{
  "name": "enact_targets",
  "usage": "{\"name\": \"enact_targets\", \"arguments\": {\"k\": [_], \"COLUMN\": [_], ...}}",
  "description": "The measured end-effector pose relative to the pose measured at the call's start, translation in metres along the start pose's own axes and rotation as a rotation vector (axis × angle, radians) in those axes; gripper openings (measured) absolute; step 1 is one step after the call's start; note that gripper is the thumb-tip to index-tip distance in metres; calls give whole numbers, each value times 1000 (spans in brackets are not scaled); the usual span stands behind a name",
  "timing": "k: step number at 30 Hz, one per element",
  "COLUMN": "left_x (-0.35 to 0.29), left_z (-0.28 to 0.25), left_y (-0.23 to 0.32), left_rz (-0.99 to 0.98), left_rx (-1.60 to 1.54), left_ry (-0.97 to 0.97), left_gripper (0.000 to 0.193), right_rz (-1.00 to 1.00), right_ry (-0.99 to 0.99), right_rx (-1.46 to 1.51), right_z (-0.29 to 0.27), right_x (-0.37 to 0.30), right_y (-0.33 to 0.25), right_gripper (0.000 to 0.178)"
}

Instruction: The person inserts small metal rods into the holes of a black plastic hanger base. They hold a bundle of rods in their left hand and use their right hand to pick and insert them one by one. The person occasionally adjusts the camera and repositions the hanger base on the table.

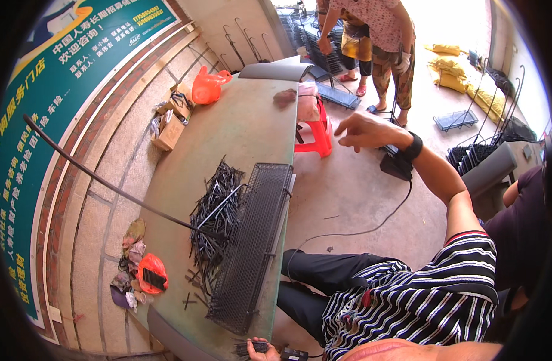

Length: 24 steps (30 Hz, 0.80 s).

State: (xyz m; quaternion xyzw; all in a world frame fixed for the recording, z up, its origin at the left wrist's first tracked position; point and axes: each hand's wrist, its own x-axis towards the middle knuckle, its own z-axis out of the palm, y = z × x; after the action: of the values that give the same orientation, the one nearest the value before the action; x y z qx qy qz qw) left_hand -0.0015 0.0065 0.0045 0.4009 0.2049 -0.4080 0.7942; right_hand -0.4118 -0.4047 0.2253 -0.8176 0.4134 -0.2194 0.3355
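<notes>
My left hand [261,349], at the lower edge by the near end of the green table [240,120], is closed on a small bundle of short black metal rods [249,346]. My right hand [363,129] is stretched out in the air over the floor near a red plastic stool [317,133]. Its fingers are spread and it holds nothing; a black band sits on the wrist. A long black wire mesh tray [252,240] lies along the table's right edge. Beside it is a pile of black metal rods [215,207].
A long thin black rod [107,183] slants from the wall to the pile. An orange bag [206,87] and cardboard boxes [170,129] lie at the table's far left. A black pedal box [396,163] with a cable sits on the floor. One person stands [384,36] beyond; another person [522,222] is at right.
</notes>
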Motion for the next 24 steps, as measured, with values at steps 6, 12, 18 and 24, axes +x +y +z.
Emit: {"name": "enact_targets", "arguments": {"k": [6,12,18,24], "left_x": [-16,1,9,-10], "left_z": [-14,-29,-27,-24], "left_y": [-7,-9,-4,7], "left_rz": [288,560,322,229], "left_rx": [48,511,73,227], "left_ry": [-4,15,32,60], "left_gripper": [19,17,19,15], "right_rz": [-195,11,243,299], "right_ry": [762,1220,1261,1267], "right_rx": [81,-7,-109,-205], "right_z": [-21,-85,-106,-101], "right_x": [-85,-192,-209,-201], "right_y": [-61,15,95,111], "right_gripper": [39,35,30,25]}}
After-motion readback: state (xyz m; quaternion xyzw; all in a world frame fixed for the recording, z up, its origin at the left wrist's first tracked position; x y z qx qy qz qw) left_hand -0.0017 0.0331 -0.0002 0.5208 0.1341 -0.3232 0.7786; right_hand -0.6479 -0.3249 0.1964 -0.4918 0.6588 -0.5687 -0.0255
